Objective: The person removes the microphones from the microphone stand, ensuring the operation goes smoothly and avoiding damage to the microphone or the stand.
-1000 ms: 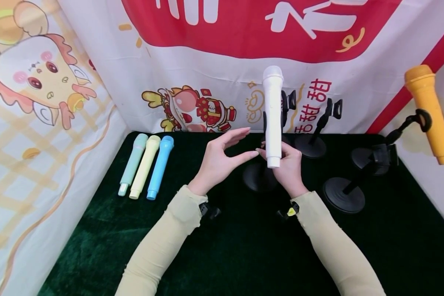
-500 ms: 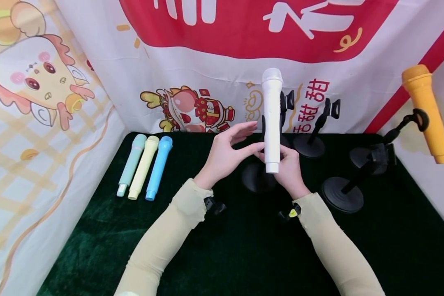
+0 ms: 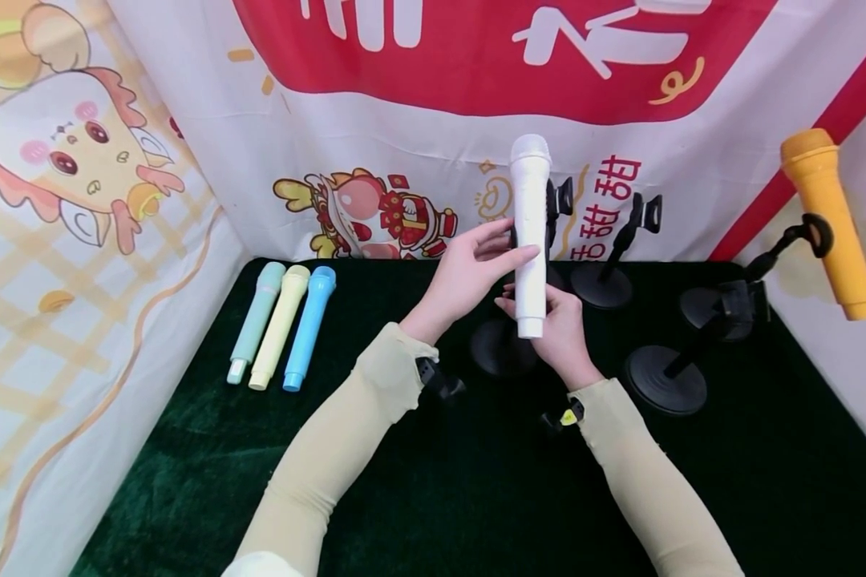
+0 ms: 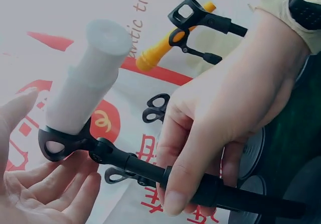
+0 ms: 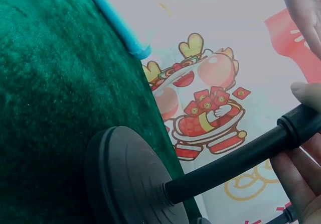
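A white microphone sits tilted in the black clip of a microphone stand. My right hand grips the stand's pole at its collar, thumb on one side and fingers on the other. In the head view the microphone partly covers that hand. The round stand base is on the table. My left hand is around the microphone with spread, relaxed fingers. In the left wrist view its fingertips lie behind the clip, while the thumb stays apart from the microphone body.
Mint, pale yellow and blue microphones lie side by side on the green cloth. Several other black stands stand at the right and back, one holding an orange microphone. A printed backdrop rises behind.
My left hand has moved right and up to the white microphone, its thumb now in front of it in the head view. The right hand keeps its grip on the pole; the microphone dropped slightly.
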The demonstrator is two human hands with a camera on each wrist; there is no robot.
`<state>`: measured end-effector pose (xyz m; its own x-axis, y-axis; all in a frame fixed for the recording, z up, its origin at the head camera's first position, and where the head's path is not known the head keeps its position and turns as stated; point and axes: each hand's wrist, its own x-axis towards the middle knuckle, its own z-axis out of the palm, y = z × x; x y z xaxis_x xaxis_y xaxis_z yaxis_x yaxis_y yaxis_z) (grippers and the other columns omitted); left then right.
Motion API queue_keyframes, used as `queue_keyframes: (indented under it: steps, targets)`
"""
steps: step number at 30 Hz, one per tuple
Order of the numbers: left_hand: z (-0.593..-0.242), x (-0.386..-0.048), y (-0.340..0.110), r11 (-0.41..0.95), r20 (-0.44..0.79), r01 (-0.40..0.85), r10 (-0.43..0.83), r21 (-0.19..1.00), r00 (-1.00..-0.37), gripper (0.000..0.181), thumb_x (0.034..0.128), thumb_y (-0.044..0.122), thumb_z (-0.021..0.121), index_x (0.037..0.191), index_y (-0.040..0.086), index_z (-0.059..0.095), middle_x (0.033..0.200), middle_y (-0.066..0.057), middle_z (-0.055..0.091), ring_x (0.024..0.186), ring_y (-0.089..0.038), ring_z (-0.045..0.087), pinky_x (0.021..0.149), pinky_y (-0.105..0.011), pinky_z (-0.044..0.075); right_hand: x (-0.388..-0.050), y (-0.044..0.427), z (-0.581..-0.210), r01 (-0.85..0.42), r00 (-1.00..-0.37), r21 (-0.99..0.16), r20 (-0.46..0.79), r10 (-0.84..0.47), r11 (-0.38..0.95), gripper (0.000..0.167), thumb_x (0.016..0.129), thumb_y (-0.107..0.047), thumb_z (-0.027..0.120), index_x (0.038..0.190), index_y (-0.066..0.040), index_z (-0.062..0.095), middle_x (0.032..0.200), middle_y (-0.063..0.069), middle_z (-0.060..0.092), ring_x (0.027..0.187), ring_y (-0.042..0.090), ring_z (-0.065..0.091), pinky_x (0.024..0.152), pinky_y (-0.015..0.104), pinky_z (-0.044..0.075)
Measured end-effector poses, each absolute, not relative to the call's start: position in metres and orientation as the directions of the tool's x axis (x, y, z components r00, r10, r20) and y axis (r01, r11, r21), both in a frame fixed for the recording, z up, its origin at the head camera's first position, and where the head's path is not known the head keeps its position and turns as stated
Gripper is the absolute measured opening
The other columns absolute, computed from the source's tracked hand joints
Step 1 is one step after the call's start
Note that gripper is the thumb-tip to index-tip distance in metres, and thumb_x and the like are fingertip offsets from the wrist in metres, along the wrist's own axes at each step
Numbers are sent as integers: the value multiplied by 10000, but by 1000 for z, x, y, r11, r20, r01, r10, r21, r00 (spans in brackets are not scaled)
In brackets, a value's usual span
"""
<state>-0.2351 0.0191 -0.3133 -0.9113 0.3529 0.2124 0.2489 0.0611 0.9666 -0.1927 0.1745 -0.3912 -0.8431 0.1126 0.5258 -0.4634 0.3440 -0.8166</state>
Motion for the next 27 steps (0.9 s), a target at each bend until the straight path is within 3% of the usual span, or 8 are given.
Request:
queue_keyframes:
  steps: [9, 13, 23, 27]
  targets:
    - [-306, -237, 28, 110, 177, 225, 336, 968, -925, 600, 916, 298, 795, 1431, 72, 585, 1304, -47, 657, 1145, -121, 635, 963, -295, 511, -194, 174, -393, -477, -838, -819, 533, 114, 319, 223, 842, -65, 847, 1002, 64, 761, 952, 112, 755, 936, 134, 669, 817, 209, 494]
    - [-304, -238, 31, 71, 181, 215, 323, 974, -929, 566, 921, 252, 793, 1409, 44, 596, 1288, -75, 673, 1122, -146, 651, 952, -300, 523, -194, 175, -393, -473, -841, -824, 528, 118, 313, 216, 846, -71, 844, 998, 59, 763, 950, 109, 755, 933, 95, 665, 818, 211, 495]
    - [-312, -240, 45, -307, 120, 30, 279, 951, -953, 414, 942, 123, 758, 1320, -11, 653, 1180, -84, 707, 1078, -185, 673, 909, -298, 534, -194, 175, -395, -458, -844, -826, 520, 129, 327, 210, 845, -82, 844, 989, 49, 766, 944, 150, 751, 900, 90, 668, 805, 201, 492]
    - [-312, -239, 45, -347, 122, 25, 262, 938, -957, 390, 948, 100, 746, 1312, -11, 659, 1186, -89, 705, 1073, -186, 673, 915, -316, 527, -194, 175, -395, -465, -841, -819, 527, 122, 335, 187, 845, -84, 845, 966, 35, 768, 928, 139, 750, 876, 54, 656, 790, 198, 488]
